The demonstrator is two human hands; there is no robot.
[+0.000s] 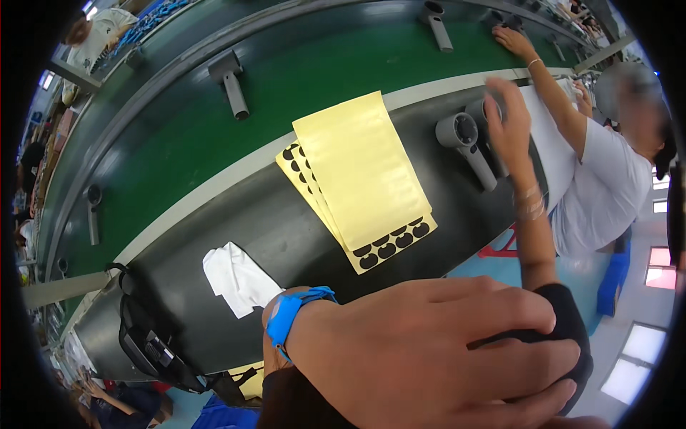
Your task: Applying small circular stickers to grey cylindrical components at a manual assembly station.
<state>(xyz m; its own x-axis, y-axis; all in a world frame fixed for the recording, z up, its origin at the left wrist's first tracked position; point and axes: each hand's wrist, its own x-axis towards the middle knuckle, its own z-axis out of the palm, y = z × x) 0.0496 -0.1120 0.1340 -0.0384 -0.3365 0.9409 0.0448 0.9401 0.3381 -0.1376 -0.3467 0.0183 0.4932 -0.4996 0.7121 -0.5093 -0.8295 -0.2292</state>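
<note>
Close to the camera, my left hand spreads its fingers in front of my dark right sleeve, with nothing visible in it; a blue band circles its wrist. My right hand, slightly blurred, is raised with its fingers extended, partly over a grey handheld fan. It appears to hold nothing; whether it touches that fan is unclear. Just left of it another grey handheld fan lies on the black table. Yellow sheets with rows of black stickers lie overlapping in the middle.
White cloth lies left of the sheets, and a black bag sits at the table's left. Beyond runs a green conveyor carrying grey fans. At right, a co-worker in a white shirt reaches over the conveyor.
</note>
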